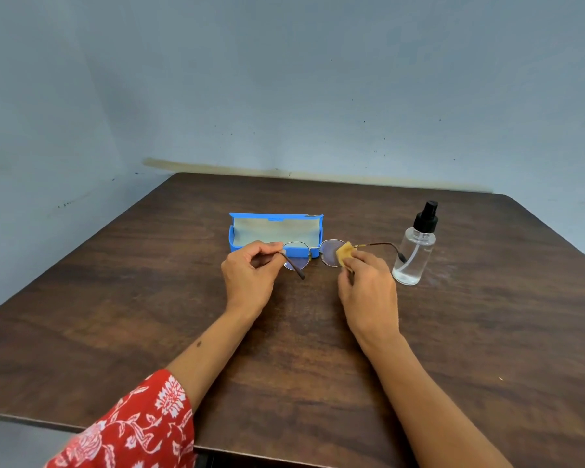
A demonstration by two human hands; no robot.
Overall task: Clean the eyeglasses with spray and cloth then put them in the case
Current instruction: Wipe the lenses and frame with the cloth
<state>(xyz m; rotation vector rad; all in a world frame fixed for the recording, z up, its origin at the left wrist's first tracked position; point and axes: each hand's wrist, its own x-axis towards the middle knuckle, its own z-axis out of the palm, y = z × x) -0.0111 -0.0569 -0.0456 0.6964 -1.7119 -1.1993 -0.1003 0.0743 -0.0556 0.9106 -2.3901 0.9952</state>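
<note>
Left hand (250,273): I see it pinching the eyeglasses (313,253) at the left hinge, above the table (115,315).
Right hand (368,292): pinching the tan cloth (345,253) over the right lens.
Case (274,233): blue, lid open, just behind the glasses.
Spray bottle (416,248): upright, right of my hands.
</note>
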